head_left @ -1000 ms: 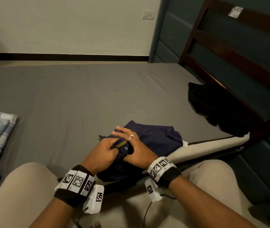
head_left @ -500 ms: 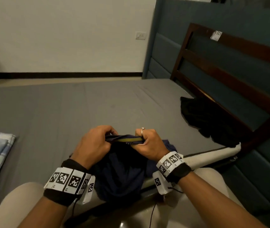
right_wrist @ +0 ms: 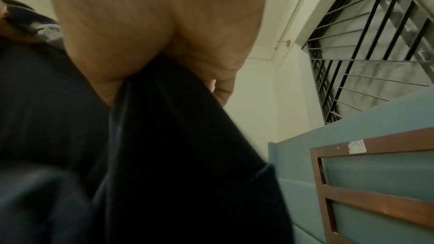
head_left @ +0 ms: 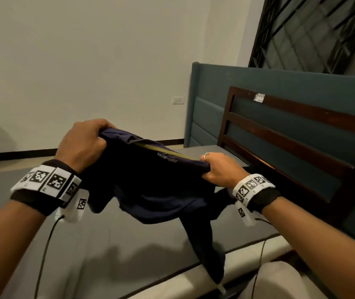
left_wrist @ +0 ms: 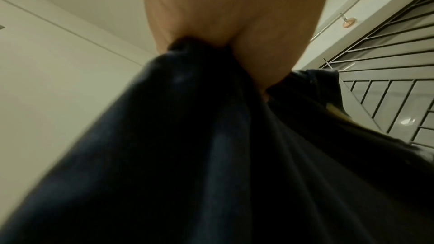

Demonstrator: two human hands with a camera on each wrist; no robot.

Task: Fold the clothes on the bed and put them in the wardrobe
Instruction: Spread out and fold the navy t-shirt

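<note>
— What's in the person's hands?

— A navy shirt [head_left: 157,180], held up above the bed [head_left: 116,238], off the grey sheet. The left hand [head_left: 83,143] has its fingers curled tight round one end of the top edge; the right hand [head_left: 219,169], a ring on one finger, pinches the other end in a closed fist. The edge runs stretched between them, with a yellow-green band and a line of pale lettering along the inside of the collar.

— And the rest of the cloth?

— It sags below the hands in loose folds. One long dark part trails down to the near edge of the bed, where its tip hangs over the pale mattress side close to the near right corner.

— Do the wrist cameras add anything?

— From the left wrist, the left hand [left_wrist: 232,25] shows bunched fabric of the shirt [left_wrist: 211,155] squeezed in its grip. From the right wrist, the right hand [right_wrist: 159,25] closes on the shirt [right_wrist: 152,155] the same way, the fingers wrapped into the cloth.

— What else is around?

— A wooden headboard [head_left: 291,134] stands at the right end of the bed against teal wall panels [head_left: 206,117]. A barred window [head_left: 314,31] sits above them, and a wall socket [head_left: 178,100] beyond the far edge. Both wrists wear bands with black-and-white markers.
</note>
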